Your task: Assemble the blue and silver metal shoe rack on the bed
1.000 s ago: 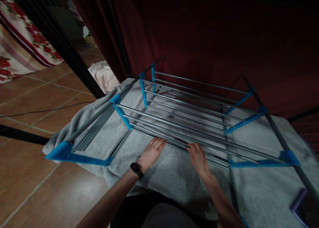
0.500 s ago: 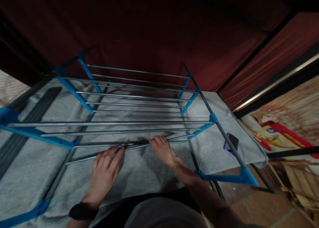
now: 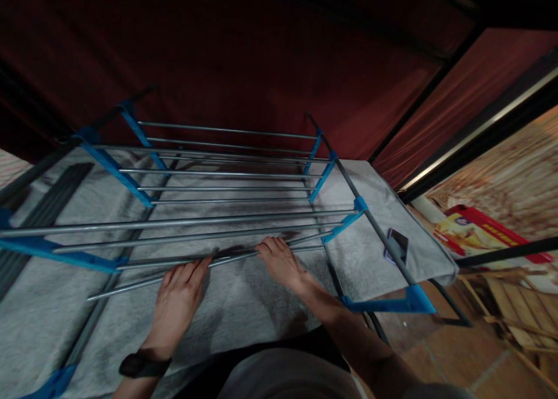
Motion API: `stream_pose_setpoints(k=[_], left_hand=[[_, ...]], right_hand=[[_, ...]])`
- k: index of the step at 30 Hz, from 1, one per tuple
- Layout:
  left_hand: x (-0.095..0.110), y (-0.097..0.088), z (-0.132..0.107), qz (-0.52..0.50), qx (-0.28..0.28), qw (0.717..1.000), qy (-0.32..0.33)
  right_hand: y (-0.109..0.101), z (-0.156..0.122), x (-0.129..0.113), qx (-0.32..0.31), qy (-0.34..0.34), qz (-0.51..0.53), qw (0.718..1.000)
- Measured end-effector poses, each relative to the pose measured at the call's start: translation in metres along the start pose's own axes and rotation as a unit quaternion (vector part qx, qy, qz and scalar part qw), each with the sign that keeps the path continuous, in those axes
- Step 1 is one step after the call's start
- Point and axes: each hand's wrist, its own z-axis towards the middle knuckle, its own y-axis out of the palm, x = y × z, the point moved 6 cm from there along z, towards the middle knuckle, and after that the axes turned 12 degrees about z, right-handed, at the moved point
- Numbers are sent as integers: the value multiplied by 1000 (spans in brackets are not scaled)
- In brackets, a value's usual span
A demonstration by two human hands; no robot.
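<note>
A shoe rack frame of grey metal tubes with blue plastic brackets lies over a grey blanket. Both my hands are on one slanting metal tube (image 3: 235,258) at its near side. My left hand (image 3: 181,294), wearing a dark wristwatch (image 3: 143,365), has its fingers closed over the left half of that tube. My right hand (image 3: 279,262) grips it farther right. The tube's left end sticks out free below the left blue bracket (image 3: 93,258). Its right part reaches the right blue bracket (image 3: 344,226); whether it sits in a socket I cannot tell.
A phone (image 3: 396,247) lies on the grey blanket (image 3: 370,271) beside the rack's right side pole. Spare dark tubes (image 3: 47,213) lie at the left. Dark red cloth (image 3: 244,56) hangs behind. A red and yellow box (image 3: 483,233) and wooden slats (image 3: 518,309) are at the right.
The view has shifted, so the rack appears slightly farther left. The held tube's free left end has moved left past the upright pole. Both hands keep their hold.
</note>
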Motion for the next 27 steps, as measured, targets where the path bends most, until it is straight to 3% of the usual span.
stream_pose_setpoints(k=[9,17,22,24,27], left_hand=[[1,-10,7,-13,40,999,3],[-2,-15,17,-20,36,999,-11],[6,-26,24,-43,21,998,-28],[6,-33,25,-62,27,996,-54],[-10,-39,15,-80,74,980,-164]], right_hand=[[0,-1,3,11,0,1,1000],[-10,0,-3,23,-13,-1,1000],[-5,3,-10,19,-31,-8,999],[-2,6,-6,21,-30,-11,999],[1,9,-1,27,-38,-22,999]])
